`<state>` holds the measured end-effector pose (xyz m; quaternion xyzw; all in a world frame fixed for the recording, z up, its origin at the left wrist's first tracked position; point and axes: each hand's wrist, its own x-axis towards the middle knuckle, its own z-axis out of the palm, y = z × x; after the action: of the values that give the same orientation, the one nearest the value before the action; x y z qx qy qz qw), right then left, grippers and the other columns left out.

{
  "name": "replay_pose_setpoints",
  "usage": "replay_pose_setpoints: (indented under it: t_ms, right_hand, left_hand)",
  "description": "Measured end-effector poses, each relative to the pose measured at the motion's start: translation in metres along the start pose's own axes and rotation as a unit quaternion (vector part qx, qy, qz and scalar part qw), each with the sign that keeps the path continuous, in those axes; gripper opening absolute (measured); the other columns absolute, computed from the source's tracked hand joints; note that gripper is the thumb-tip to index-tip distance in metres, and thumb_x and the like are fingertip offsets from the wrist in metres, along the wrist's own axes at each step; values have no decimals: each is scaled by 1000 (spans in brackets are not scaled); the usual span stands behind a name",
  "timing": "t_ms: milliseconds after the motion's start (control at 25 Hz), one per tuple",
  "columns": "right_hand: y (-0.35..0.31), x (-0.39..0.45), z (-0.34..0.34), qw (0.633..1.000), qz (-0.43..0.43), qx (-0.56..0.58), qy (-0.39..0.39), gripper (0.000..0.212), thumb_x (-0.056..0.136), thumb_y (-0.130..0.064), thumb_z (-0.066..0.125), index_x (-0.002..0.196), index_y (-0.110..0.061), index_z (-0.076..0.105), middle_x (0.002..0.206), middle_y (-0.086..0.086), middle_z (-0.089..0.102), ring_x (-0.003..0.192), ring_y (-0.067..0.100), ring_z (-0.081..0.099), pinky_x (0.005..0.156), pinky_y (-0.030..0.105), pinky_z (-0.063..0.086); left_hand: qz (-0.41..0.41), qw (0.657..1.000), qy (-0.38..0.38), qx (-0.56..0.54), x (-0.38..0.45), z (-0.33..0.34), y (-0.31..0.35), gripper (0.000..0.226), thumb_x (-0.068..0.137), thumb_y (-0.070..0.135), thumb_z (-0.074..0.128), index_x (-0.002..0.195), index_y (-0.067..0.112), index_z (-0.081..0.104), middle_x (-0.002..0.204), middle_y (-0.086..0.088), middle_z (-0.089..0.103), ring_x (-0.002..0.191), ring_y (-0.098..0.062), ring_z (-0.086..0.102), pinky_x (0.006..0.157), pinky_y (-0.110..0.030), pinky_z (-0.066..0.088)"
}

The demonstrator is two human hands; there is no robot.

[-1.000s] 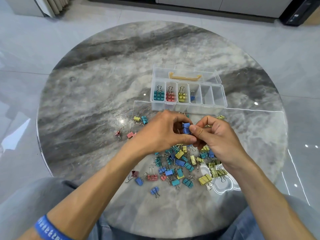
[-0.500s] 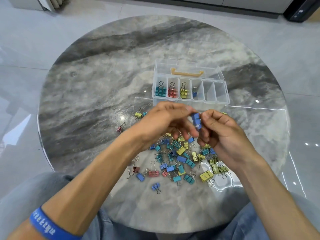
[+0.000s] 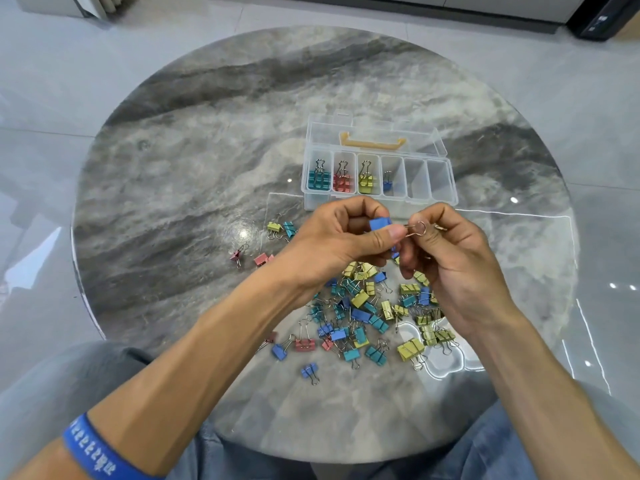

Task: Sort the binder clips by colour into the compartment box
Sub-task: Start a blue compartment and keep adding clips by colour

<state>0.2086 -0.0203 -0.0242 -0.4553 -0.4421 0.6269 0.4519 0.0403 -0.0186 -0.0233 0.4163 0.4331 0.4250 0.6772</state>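
A blue binder clip (image 3: 380,224) is held above the table between both hands. My left hand (image 3: 341,242) pinches its blue body with thumb and fingers. My right hand (image 3: 446,258) pinches its wire handle (image 3: 417,229). Just beyond them stands the clear compartment box (image 3: 441,174) with its lid open; its left compartments hold teal (image 3: 318,179), red (image 3: 341,181), yellow (image 3: 365,181) and blue (image 3: 387,184) clips, one colour each. A heap of mixed clips (image 3: 367,313) lies on the table under and in front of my hands.
The round grey marble table (image 3: 194,174) carries everything. Stray clips lie left of my hands: a yellow and teal pair (image 3: 281,228) and pink ones (image 3: 259,259). A lone blue clip (image 3: 309,371) sits near the front. The box's two right compartments (image 3: 427,178) hold nothing.
Both hands have turned the blue clip: the left now holds its body from the left and the right has shifted onto its wire handle. The camera view has tilted slightly.
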Motion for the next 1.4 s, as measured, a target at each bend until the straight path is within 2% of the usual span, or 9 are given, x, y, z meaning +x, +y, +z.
replay_pose_setpoints:
  t_ms: [200, 320, 400, 560, 680, 760, 840, 1160, 1400]
  right_hand:
    - [3, -2, 3, 995, -39, -89, 22, 15, 89, -24, 61, 87, -10, 65, 78, 9, 74, 63, 17, 63, 56, 27, 52]
    - [-8, -7, -4, 981, -66, -179, 42, 4, 84, -18, 70, 85, -15, 70, 75, 6, 74, 63, 11, 65, 57, 22, 51]
    - [-21, 4, -13, 964, -102, -234, 68, 7, 88, -12, 70, 84, -18, 70, 75, 4, 73, 62, 8, 65, 57, 18, 50]
    - [-43, 80, -31, 893, -174, -406, 91, 8, 93, -13, 66, 87, -18, 66, 74, -4, 70, 59, 0, 62, 57, 20, 49]
    - [-43, 132, -38, 805, -191, -561, 18, 8, 93, -17, 66, 86, -19, 63, 74, -4, 68, 68, 14, 66, 67, 37, 54]
    - [-39, 148, -37, 722, -173, -669, -47, 10, 95, -21, 61, 85, -22, 59, 75, -2, 67, 72, 22, 63, 70, 40, 53]
    - [-38, 156, -30, 674, -160, -715, -91, 14, 97, -23, 56, 83, -23, 53, 73, -1, 62, 70, 24, 58, 69, 42, 52]
    - [-42, 157, -25, 607, -111, -772, -151, 18, 97, -24, 56, 79, -23, 52, 77, -1, 61, 74, 22, 55, 64, 36, 43]
    - [-20, 162, -19, 572, -141, -800, -114, 14, 93, -24, 64, 78, -24, 63, 87, -6, 55, 85, 22, 57, 67, 34, 45]
  left_hand:
    - [5, 993, 95, 68, 2, -11, -1, 19, 79, 11, 79, 92, 2, 68, 74, -7, 71, 64, -17, 65, 65, -27, 57]
    - [-6, 991, 84, 100, 0, -7, 6, 22, 76, 16, 80, 94, 6, 72, 80, -7, 75, 69, -16, 69, 67, -26, 59]
    - [-13, 989, 81, 124, 1, -11, 17, 20, 80, 17, 78, 98, 13, 72, 88, -3, 77, 76, -11, 71, 67, -22, 56]
    - [-15, 977, 169, 132, 1, -37, 37, 8, 89, 17, 71, 97, 16, 72, 90, 0, 77, 78, -14, 69, 70, -27, 53]
    - [-17, 972, 196, 127, -4, -46, 44, 6, 90, 14, 70, 95, 15, 73, 88, -1, 77, 74, -14, 66, 67, -28, 51]
    - [-15, 972, 188, 140, -4, -45, 47, 6, 91, 15, 69, 95, 15, 73, 87, -1, 77, 72, -12, 66, 65, -25, 51]
    - [-11, 971, 186, 147, -5, -46, 49, 5, 91, 15, 69, 94, 14, 72, 87, -2, 77, 70, -10, 65, 62, -23, 50]
    - [-7, 968, 204, 145, -6, -51, 50, 4, 91, 16, 69, 92, 16, 73, 86, -2, 77, 70, -10, 66, 63, -23, 51]
    - [-7, 967, 204, 150, -5, -50, 48, 4, 91, 15, 69, 92, 15, 73, 86, -3, 77, 69, -10, 65, 58, -18, 50]
